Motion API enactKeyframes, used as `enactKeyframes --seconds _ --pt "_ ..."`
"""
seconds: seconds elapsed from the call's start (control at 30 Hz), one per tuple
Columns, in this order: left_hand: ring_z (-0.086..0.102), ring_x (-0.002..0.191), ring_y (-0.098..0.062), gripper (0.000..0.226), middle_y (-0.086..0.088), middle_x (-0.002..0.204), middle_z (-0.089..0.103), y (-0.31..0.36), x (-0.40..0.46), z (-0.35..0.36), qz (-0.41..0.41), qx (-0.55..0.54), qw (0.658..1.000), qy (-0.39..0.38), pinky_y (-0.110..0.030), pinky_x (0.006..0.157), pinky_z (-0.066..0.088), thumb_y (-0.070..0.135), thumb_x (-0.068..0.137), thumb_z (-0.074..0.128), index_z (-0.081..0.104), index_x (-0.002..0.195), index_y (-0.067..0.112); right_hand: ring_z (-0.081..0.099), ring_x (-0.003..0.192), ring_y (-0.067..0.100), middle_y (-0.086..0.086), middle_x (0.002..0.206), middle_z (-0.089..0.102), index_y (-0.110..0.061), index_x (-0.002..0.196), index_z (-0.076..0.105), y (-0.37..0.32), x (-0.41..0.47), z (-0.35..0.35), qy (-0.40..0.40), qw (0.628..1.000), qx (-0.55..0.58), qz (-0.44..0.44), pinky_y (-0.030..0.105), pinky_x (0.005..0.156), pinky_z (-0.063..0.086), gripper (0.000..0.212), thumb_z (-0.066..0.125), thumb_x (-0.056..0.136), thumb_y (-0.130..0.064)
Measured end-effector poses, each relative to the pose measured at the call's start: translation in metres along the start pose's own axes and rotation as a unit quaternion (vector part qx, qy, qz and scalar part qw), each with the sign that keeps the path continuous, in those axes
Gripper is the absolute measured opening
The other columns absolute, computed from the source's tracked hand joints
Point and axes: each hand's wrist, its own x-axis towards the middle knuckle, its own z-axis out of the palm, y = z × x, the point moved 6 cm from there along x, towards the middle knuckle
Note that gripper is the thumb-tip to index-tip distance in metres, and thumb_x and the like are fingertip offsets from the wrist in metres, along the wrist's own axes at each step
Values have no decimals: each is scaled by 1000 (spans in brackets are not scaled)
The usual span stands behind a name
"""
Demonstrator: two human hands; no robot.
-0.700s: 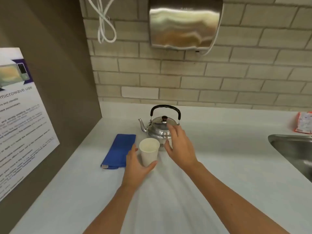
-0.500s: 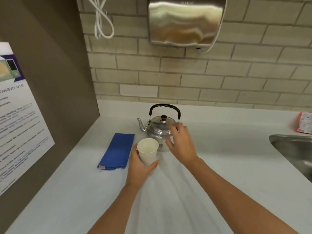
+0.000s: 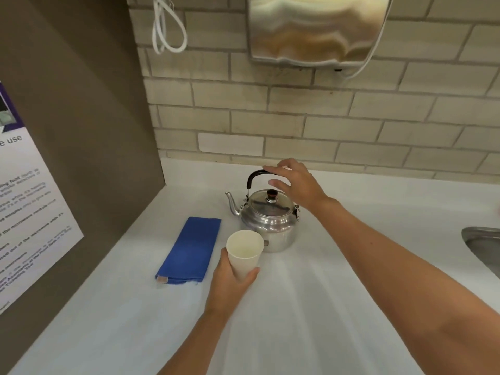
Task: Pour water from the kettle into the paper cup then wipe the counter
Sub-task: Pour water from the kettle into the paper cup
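shared kitchenette; microwave notice; sink; hand dryer

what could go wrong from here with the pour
1. The right hand is open over the kettle handle, not closed on it; a loose grab could let the kettle swing.
2. The paper cup is held only by the left hand fingers; squeezing may buckle it.
3. The cup is narrow, so water may miss it and wet the blue cloth.

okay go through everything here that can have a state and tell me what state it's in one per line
Kettle: upright on the counter, lid on.
Cup: held upright, looks empty.
Cloth: folded, flat on the counter.
Left hand: gripping the cup.
Right hand: open, fingers over the kettle handle.
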Motion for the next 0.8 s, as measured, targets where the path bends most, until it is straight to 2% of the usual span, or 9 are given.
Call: enactKeyframes --seconds 0.13,0.2,0.23,0.3,0.37,0.47,0.53,0.63,0.8 --pt "51 97 3 68 25 105 48 1 0 0 2 2 1000 1 8 69 34 37 66 78 32 116 38 52 98 22 13 110 57 -31 131 52 9 18 10 -66 997 40 3 34 94 42 38 54 93 -31" --pt "50 96 5 68 27 105 47 2 0 0 -1 3 1000 2 8 70 33 38 66 78 31 115 39 57 96 22 12 105 64 -29 129 56 10 26 11 -69 997 46 -6 31 89 43 37 57 91 -31" --pt "50 97 3 68 25 105 48 2 0 -1 -3 2 1000 1 8 70 34 38 66 78 31 116 39 60 95 16 9 110 68 -28 126 58 10 30 12 -68 996 56 -8 28 87 44 36 58 90 -31" --pt "50 100 0 68 22 107 48 2 -1 -1 -8 0 1000 0 6 71 34 38 66 78 32 116 38 59 78 -7 -1 116 69 -28 120 63 11 37 13 -62 994 86 -6 15 76 43 33 62 88 -33" --pt "50 103 -2 69 22 109 48 1 -1 0 -11 0 1000 -4 2 73 35 39 67 77 30 117 39 56 72 -11 -6 113 69 -29 115 67 12 43 16 -58 993 104 1 9 71 40 30 63 86 -35" --pt "49 106 -4 70 17 113 49 1 -1 0 -11 2 1000 -9 -3 79 35 39 67 77 29 118 39 61 96 7 -7 112 70 -29 111 69 16 50 19 -57 991 123 23 23 86 46 28 65 84 -39" --pt "49 108 -5 71 14 116 49 1 -1 1 -10 1 1000 -10 -11 85 37 38 67 77 30 120 37 61 100 12 -7 110 71 -29 108 71 17 52 20 -56 990 125 33 29 91 46 27 65 83 -40" --pt "49 109 -7 71 13 116 49 0 -1 1 -13 3 1000 -9 -17 88 38 37 67 78 32 122 34 62 95 15 -5 100 72 -26 102 73 20 53 22 -49 990 126 43 33 87 48 25 67 82 -40" --pt "50 107 -7 71 13 115 50 1 -1 0 -13 6 1000 -8 -12 85 38 37 68 77 32 123 33 60 84 13 -6 87 69 -23 95 74 22 53 22 -28 990 124 64 29 75 46 28 68 79 -45"
